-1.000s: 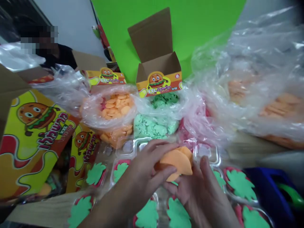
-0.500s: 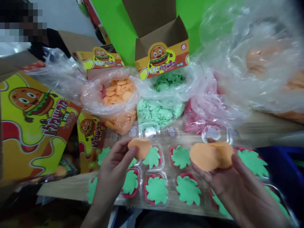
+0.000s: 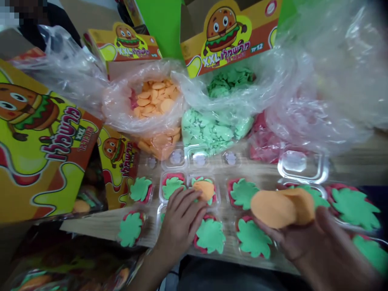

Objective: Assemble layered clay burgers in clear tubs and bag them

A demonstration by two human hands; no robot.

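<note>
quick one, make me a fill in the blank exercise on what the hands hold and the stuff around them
1. The right hand holds overlapping discs coloured ____.
2. By the left hand, a single disc sits over a ____ leaf-shaped piece.
3. In the picture, the bag of green pieces is to the ____ of the bag of orange pieces.
4. The large box at far left shows a cartoon ____.

Missing words: orange; green; right; burger

**Hidden or fuzzy**

By the front edge of the wooden table (image 3: 98,225), the left hand (image 3: 183,218) covers most of a clear plastic tub (image 3: 158,213). The right hand (image 3: 306,238) is blurry. A big yellow-and-orange cardboard box (image 3: 33,190) runs off the picture's left side. Print on a round red-and-white mark (image 3: 270,7) is too tiny.
</note>
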